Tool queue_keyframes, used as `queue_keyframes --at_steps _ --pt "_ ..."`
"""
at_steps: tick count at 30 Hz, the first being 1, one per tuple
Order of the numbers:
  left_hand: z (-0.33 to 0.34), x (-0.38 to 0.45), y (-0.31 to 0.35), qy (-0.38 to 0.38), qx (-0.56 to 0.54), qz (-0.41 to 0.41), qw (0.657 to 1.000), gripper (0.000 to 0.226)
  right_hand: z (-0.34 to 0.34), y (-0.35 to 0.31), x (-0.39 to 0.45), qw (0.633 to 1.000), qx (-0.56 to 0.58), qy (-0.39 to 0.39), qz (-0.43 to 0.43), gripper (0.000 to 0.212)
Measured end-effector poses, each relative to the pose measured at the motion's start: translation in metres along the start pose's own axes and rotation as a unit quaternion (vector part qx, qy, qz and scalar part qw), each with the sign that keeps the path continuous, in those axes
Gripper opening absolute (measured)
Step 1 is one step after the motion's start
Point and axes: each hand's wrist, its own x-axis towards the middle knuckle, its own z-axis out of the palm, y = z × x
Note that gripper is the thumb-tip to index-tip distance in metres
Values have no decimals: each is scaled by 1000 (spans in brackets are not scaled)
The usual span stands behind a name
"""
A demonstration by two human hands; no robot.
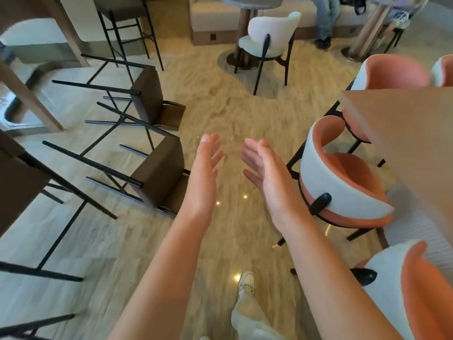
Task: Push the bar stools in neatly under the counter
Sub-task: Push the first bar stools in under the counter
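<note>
Both my hands hang empty, fingers straight; the nearest bar stool [159,173] stands just beside my left hand [204,173], farther from my right hand [267,177].

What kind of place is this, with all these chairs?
Probably a café or hotel lounge. Tall brown bar stools stand along a counter, orange-and-white armchairs ring a wooden table, and a cushioned bench lines the far wall.

A café or lounge: dark brown bar stools with black metal legs [157,168] stand left of the left hand [204,177], orange-and-white curved armchairs [343,182] right of the right hand [269,182], a round pedestal table [250,2] beyond.
</note>
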Motion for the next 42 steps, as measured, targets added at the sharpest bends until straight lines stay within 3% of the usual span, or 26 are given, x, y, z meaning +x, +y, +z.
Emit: queue_keyframes --at_steps 8,13,18,23,28,33,38,42 --pt "51 92 20 77 -6 3 997 56 -36 -22 114 997 -3 -77 8 71" --pt "57 132 27 116 -4 6 993 55 -36 -34 161 993 17 -115 10 57" --pt "56 178 27 149 -9 3 989 58 -29 -32 214 991 19 -132 29 68" --pt "32 235 18 178 -18 9 984 64 -6 -24 276 989 2 -142 35 50" --pt "12 316 27 188 -40 7 981 58 22 -36 347 986 -42 -158 25 52" --pt "4 388 47 169 -43 -1 985 58 49 -55 419 986 -61 -156 15 73" --pt "-15 428 61 177 -42 -1 983 56 74 -62 465 984 -61 -166 19 57" --pt "-30 446 67 201 -39 4 979 56 95 -64 491 979 -58 -192 29 57"
